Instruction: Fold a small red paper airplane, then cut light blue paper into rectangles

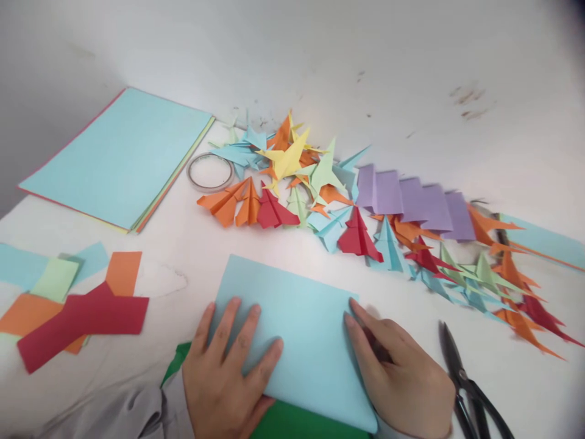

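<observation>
A light blue sheet of paper (297,317) lies in front of me, partly over a green surface (306,424). On its left half my left hand (233,366) rests flat with the fingers spread. My right hand (397,366) is at the upper right edge of the sheet, thumb and index finger pinched on it and the other fingers curled under. Just right of that hand lie black scissors (466,384), their points facing away from me.
A stack of coloured paper (123,158) lies at the back left, with a tape roll (211,172) beside it. Paper offcuts (86,323) are scattered at left. Folded paper planes (274,207) and a pleated purple paper (415,204) stretch along the wall.
</observation>
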{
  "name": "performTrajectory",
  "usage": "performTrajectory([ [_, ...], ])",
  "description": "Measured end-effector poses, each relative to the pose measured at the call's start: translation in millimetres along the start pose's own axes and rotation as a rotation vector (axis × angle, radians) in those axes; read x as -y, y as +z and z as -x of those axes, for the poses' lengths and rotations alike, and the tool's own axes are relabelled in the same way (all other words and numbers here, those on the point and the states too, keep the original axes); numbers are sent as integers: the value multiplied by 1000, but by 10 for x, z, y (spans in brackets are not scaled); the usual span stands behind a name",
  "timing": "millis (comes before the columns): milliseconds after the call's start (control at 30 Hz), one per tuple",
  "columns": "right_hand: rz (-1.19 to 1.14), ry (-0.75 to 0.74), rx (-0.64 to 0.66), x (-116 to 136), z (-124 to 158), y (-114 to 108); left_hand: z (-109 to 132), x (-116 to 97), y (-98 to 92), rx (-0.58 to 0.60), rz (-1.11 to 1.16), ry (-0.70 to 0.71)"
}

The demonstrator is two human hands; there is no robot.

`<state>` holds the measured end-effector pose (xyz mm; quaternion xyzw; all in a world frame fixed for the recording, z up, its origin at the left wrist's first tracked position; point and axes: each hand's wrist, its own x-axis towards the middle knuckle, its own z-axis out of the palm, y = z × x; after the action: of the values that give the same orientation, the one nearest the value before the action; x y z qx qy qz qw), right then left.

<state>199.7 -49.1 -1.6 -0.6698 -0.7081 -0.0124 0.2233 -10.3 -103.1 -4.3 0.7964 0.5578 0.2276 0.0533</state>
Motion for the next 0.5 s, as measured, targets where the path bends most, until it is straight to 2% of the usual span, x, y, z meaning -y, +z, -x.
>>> performTrajectory([
  [267,21,11,14,-20,16,14,-5,-15,21,-52,23,-33],
  [500,-73,29,5,-28,22,15,2,-2,4,-12,-13,-9],
])
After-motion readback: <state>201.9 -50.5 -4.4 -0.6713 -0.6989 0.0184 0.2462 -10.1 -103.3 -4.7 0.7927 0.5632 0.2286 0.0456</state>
